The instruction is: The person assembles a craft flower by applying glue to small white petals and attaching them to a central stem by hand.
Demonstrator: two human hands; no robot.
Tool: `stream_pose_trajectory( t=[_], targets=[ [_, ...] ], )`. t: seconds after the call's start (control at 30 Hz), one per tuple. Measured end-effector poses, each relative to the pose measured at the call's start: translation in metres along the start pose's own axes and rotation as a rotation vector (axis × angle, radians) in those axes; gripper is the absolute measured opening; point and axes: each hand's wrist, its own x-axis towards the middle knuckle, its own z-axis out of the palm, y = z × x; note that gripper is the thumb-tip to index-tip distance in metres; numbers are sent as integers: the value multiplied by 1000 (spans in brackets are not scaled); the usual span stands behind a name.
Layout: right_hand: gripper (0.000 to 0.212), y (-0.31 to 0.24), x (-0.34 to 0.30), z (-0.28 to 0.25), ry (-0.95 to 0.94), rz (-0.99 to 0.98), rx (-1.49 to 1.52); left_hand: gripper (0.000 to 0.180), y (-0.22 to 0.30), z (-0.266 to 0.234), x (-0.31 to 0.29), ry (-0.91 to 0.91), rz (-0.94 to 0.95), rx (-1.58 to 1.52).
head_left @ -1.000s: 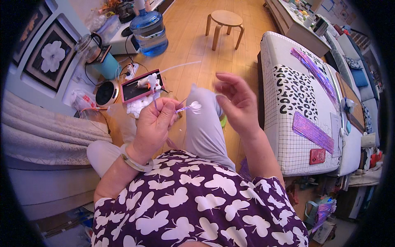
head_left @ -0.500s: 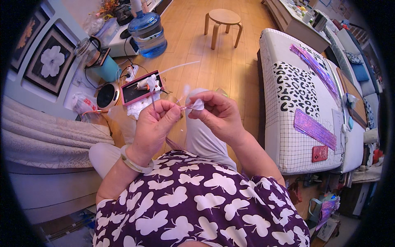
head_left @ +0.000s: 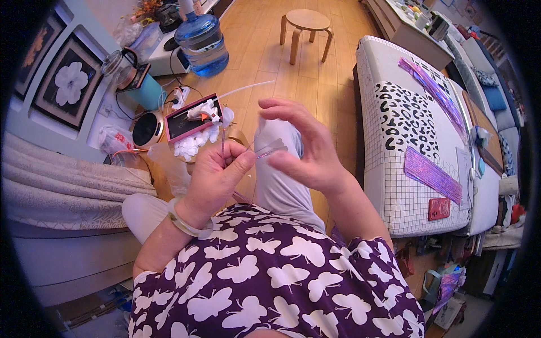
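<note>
In front of my lap, my left hand (head_left: 217, 172) pinches a thin shiny pinkish strip (head_left: 265, 153) between thumb and forefinger. A narrow length of similar strip runs up from the fist, and another hangs below it toward my shirt. A small pale, see-through flap shows at the pinched end. My right hand (head_left: 310, 149) is just right of it, thumb and fingers spread apart, with nothing seen in its grasp. Whether its thumb touches the flap, I cannot tell. Beyond my left hand, a white glue gun (head_left: 204, 111) with an orange trigger lies on a pink-rimmed box (head_left: 179, 125).
White soft pieces (head_left: 194, 145) lie beside the box, near a round black-topped device (head_left: 148, 130). A blue water jug (head_left: 203, 48) and a wooden stool (head_left: 307, 22) stand farther off. On the right, a white-covered table (head_left: 389, 186) carries shiny purple sheets (head_left: 433, 174) and a red phone (head_left: 439, 208).
My right hand has opened from its pinch on the small white piece, its fingers spreading upward. My left hand keeps its pinch on the strip. The glue gun shows more plainly now.
</note>
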Motion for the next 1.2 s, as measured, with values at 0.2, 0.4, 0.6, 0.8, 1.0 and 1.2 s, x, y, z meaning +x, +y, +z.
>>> stream_pose_trajectory(
  t=[0.2, 0.4, 0.6, 0.8, 1.0, 1.2],
  targets=[
    [25, -1, 15, 11, -74, -129, -333, 10, 1, 17, 2, 57, 76, 62],
    [12, 16, 18, -6, 22, -110, -419, 10, -7, 6, 0, 0, 62, 171],
    [6, 41, -10, -44, 481, 176, -141, 11, -6, 5, -1, 28, 30, 86],
    [48, 39, -40, -26, 322, 274, -60, 13, -7, 7, 3, 55, 23, 44],
    [43, 21, -41, -15, 93, 432, 579, 14, -4, 10, 3, 49, 56, 96],
    [26, 7, -32, 6, 4, 548, 674, 16, -4, 15, 2, 31, 77, 77]
  ],
)
